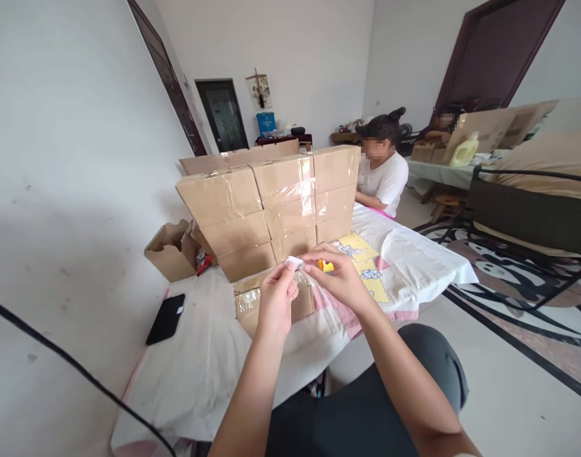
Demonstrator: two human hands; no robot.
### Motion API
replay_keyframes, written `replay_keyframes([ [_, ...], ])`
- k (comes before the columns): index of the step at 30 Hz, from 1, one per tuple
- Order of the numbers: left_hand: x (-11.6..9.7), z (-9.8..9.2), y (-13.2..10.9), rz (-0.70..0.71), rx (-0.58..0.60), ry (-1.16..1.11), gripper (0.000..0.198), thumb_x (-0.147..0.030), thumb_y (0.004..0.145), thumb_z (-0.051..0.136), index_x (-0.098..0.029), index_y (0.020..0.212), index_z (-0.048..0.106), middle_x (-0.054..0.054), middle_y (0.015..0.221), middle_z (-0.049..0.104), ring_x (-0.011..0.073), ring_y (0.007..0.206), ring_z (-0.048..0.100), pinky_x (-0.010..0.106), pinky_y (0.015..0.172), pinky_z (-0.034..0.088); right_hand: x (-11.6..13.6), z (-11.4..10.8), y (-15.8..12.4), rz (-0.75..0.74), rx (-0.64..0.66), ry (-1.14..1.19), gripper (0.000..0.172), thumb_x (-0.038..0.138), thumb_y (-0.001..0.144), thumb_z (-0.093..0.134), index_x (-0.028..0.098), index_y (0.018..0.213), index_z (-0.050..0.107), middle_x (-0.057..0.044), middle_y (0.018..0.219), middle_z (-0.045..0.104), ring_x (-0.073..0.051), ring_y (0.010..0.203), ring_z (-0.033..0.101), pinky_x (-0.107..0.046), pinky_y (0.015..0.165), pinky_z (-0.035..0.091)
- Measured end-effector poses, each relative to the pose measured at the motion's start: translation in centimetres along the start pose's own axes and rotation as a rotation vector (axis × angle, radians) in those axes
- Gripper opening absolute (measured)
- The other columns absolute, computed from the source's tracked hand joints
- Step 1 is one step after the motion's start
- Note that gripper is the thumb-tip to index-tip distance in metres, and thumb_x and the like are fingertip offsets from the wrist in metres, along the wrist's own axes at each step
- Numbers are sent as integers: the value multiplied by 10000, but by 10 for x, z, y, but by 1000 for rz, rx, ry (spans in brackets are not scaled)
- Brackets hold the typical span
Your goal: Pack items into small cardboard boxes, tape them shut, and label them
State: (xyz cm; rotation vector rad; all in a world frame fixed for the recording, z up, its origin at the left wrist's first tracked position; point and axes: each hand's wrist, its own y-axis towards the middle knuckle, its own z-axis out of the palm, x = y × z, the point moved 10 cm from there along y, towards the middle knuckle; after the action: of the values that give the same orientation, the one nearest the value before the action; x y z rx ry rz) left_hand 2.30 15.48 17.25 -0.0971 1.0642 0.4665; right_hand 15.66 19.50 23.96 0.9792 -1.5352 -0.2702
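Small, whitish, flat-looking piece [294, 262] sits above taped cardboard [247, 304] on bench [200, 368], left hand [277, 292] grip pinched shut on it, right hand [340, 274] grip slightly parted at its edge, contact unclear.

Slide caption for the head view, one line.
Left hand holds a small white piece, right hand close beside it, before taped cartons stacked on a cloth-covered table.
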Motion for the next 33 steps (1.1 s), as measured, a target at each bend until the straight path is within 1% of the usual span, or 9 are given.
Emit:
replay_keyframes([
  [6,6,-5,-8,14,-15,76,384,-528,740,836,-168,805,721,-92,535,327,37,495,239,196,467,191,-10,8,-14,129,-146,79,300,472,889,735,191,790,702,-2,748,619,-144,723,526,-304,711,411],
  [11,-5,-11,-12,109,-50,223,341,-518,821,760,-181,807,713,-64,572,425,51,507,339,196,470,246,-23,9,-14,245,-58,174,321,483,891,711,179,792,688,-4,767,631,-140,743,533,-293,702,392],
  [13,-21,-12,-15,260,-66,429,286,-471,890,694,-193,826,725,-46,589,494,73,529,420,210,502,324,-29,12,-16,289,-2,231,308,481,882,721,178,829,701,-9,795,651,-142,758,551,-291,710,407],
  [16,-56,1,-34,714,-75,906,115,-286,931,665,-219,937,758,-26,668,622,84,575,495,231,584,398,-42,9,-22,391,-36,341,321,504,869,730,184,873,704,-9,806,654,-138,756,565,-281,708,433],
  [18,-64,14,-49,981,-53,1151,130,-171,897,696,-226,996,760,-24,699,659,85,587,521,236,609,407,-50,15,-28,484,-13,405,365,540,883,700,183,810,692,-6,745,641,-130,707,548,-272,669,431],
  [20,-61,20,-54,1102,9,1267,212,-116,865,723,-223,1046,749,-18,721,681,95,612,564,241,623,424,-58,26,-36,568,68,472,420,577,890,676,180,754,687,-3,680,626,-123,652,527,-267,626,421],
  [25,-34,29,-49,1160,240,1383,261,-99,841,747,-216,1074,729,-14,724,706,113,606,611,269,627,440,-85,39,-54,698,162,639,443,601,887,668,175,771,698,1,667,639,-108,607,516,-256,586,413],
  [29,-14,26,-43,1118,255,1389,312,-87,822,762,-220,1101,729,-30,667,663,116,566,559,288,600,409,-111,33,-64,771,128,623,368,487,919,650,178,720,643,-1,664,624,-106,616,516,-259,593,399],
  [33,3,20,-35,993,258,1393,344,-141,822,785,-233,1144,709,-22,703,683,124,594,582,286,631,438,-118,24,-59,727,96,557,323,471,863,725,198,712,645,25,649,590,-112,628,525,-270,624,424],
])
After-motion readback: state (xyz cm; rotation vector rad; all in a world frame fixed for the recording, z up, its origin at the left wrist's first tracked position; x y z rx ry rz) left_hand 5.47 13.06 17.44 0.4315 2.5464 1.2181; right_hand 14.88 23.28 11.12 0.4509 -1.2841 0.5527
